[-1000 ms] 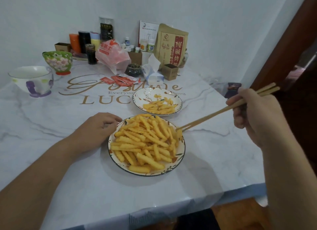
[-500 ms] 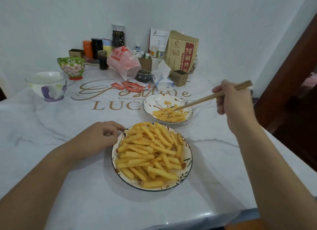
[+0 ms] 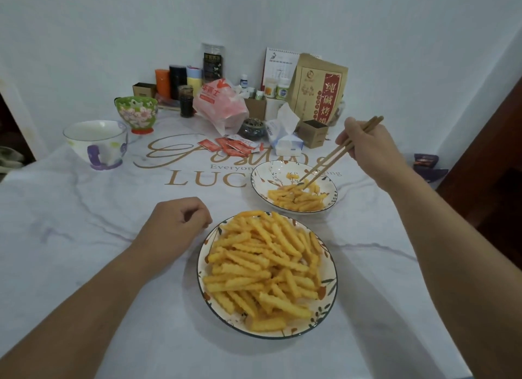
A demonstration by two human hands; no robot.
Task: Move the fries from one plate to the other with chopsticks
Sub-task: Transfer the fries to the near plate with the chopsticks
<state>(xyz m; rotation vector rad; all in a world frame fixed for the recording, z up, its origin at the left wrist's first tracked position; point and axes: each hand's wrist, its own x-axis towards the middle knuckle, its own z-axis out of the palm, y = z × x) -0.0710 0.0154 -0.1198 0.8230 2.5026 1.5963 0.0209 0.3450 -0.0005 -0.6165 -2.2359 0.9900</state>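
A near plate (image 3: 204, 289) with a floral rim is heaped with crinkle-cut fries (image 3: 265, 263). Behind it to the right, a second floral plate (image 3: 264, 172) holds a small pile of fries (image 3: 296, 199). My right hand (image 3: 370, 147) grips wooden chopsticks (image 3: 336, 152), whose tips reach down into the fries on the far plate. I cannot tell if a fry is pinched between the tips. My left hand (image 3: 175, 226) rests on the table beside the near plate's left rim, fingers loosely curled and holding nothing.
A white mug (image 3: 96, 141) and a green floral bowl (image 3: 137, 113) stand at the left. Red sauce packets (image 3: 231, 147), a tissue pack (image 3: 285, 138), a plastic bag (image 3: 220, 102), jars, boxes and a brown paper bag (image 3: 319, 90) crowd the back. The table edge runs along the right.
My right hand has carried the chopsticks from the near plate's right rim over to the far plate, tips now lowered into its fries. My left hand has stayed put.
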